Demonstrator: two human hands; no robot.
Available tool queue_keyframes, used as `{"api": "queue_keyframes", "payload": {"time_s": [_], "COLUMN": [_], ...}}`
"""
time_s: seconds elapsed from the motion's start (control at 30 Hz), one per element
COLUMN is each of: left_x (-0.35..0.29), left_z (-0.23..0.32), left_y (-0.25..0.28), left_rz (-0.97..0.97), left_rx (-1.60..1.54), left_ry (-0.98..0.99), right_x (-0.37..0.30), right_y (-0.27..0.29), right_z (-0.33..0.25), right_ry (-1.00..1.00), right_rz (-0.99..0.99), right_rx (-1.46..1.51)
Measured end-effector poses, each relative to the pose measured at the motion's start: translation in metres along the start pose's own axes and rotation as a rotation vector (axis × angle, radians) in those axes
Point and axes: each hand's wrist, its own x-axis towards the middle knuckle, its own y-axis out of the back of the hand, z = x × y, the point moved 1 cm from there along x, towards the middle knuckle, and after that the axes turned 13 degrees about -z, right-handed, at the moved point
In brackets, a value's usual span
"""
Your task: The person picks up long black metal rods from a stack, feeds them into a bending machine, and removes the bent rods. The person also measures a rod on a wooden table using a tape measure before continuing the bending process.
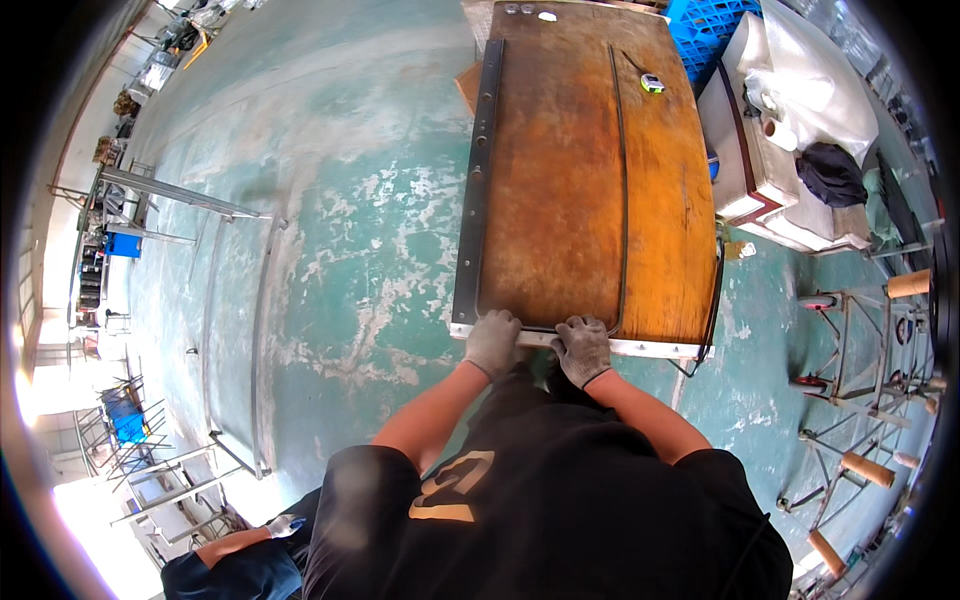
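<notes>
A wooden table (665, 200) with a worn brown and orange top stands in front of me. Along it runs a long thin dark rod (618, 190), which bends at a rounded corner and crosses the near end. My left hand (492, 343), in a grey work glove, is closed over this near stretch at the left corner. Just to its right, my right hand (582, 348), gloved too, curls its fingers over the same stretch. The fingertips are partly hidden. A dark metal strip with holes (478, 170) lines the table's left side, and a pale metal bar (655, 349) edges the near end.
A tape measure (652, 83) lies on the far right of the tabletop. Dark cables (716, 300) hang at its near right corner. Right of it are wrapped pale blocks (750, 150) and a metal rack with rollers (865, 465). Another person's gloved hand (285, 525) shows lower left.
</notes>
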Motion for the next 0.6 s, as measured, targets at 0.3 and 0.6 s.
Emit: {"api": "queue_keyframes", "payload": {"time_s": [0.3,0.6], "left_x": [-0.02,-0.027], "left_z": [-0.002,-0.098], "left_y": [-0.001,0.042], "left_rz": [0.123,0.294], "left_rx": [-0.279,-0.53], "left_ry": [0.038,0.015], "right_x": [0.002,0.014], "right_y": [0.005,-0.001], "right_z": [-0.02,-0.061], "right_ry": [-0.018,-0.188], "right_rz": [-0.029,0.056], "right_rx": [-0.027,-0.019]}}
